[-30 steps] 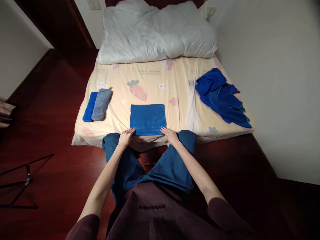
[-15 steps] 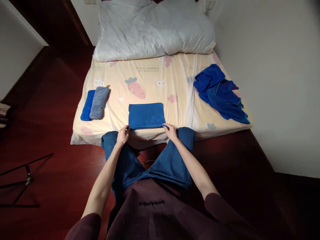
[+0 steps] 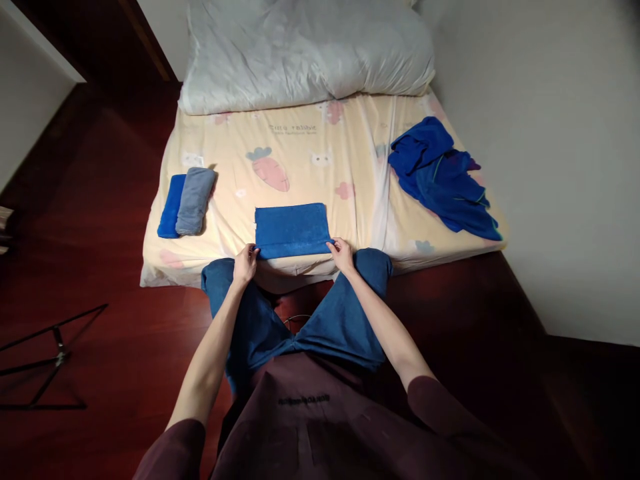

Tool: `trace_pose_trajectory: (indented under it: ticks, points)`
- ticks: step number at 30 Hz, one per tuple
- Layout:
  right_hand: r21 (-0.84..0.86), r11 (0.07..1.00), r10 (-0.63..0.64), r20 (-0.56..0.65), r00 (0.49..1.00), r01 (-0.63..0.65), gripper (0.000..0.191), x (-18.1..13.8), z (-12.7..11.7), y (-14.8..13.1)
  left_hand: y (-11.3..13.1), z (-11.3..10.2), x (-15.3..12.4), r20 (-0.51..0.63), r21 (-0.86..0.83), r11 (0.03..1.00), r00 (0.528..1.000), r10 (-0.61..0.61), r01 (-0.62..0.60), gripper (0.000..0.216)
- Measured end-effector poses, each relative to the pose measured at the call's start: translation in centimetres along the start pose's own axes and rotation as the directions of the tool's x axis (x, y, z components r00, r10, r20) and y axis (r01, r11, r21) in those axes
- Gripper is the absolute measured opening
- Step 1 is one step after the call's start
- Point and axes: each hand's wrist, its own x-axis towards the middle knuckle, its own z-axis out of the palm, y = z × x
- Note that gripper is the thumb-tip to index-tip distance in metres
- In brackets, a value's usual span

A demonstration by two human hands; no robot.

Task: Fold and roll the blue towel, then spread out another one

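Observation:
A blue towel (image 3: 291, 225), folded to a rectangle, lies flat at the near edge of the bed. Its near edge is turned over in a narrow strip. My left hand (image 3: 245, 263) pinches the left end of that strip, and my right hand (image 3: 342, 255) pinches the right end. Over to the left, a grey folded towel (image 3: 197, 201) rests partly on top of a blue folded towel (image 3: 171, 207). A crumpled heap of blue cloths (image 3: 440, 177), one with a green edge, is on the right side of the bed.
The bed (image 3: 230, 143) has a cream sheet with carrot and rabbit prints. A pale quilt (image 3: 305, 57) is bundled at its far end. White wall (image 3: 550, 147) runs along the right. A black metal stand (image 3: 55, 357) is on the dark red floor at left.
The towel's near edge has been folded a little away from me, so the turned-over strip now shows. Both hands stay pinched at its ends. The view has tilted slightly down.

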Motion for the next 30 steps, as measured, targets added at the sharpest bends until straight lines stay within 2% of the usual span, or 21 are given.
trace_pose_trajectory:
  ticks: [18,20,23,27,30]
  points:
    - [-0.122,0.992,0.027,-0.042,0.999,-0.032,0.04,0.8,0.7,0.6,-0.4,1.4,1.0,-0.031,0.03,0.999,0.999,-0.025,0.026,0.03]
    - [-0.145,0.989,0.013,-0.057,0.998,-0.021,0.039,0.6,0.6,0.3,0.1,1.2,0.6,-0.065,0.061,0.998,0.998,0.023,-0.019,0.033]
    - [-0.223,0.973,-0.082,-0.086,0.993,0.061,0.038,-0.2,0.1,-0.8,1.3,0.8,-0.5,-0.094,0.177,0.973,0.982,0.166,-0.148,0.038]
    - [-0.355,0.913,-0.233,-0.046,0.971,0.202,0.037,-1.4,-0.9,-2.7,2.6,0.5,-2.1,0.102,0.238,0.919,0.949,0.298,-0.314,0.042]
    - [-0.401,0.863,-0.287,0.112,0.951,0.308,0.039,-2.0,-1.2,-3.8,2.7,0.8,-2.5,0.214,0.234,0.886,0.91,0.354,-0.4,0.045]
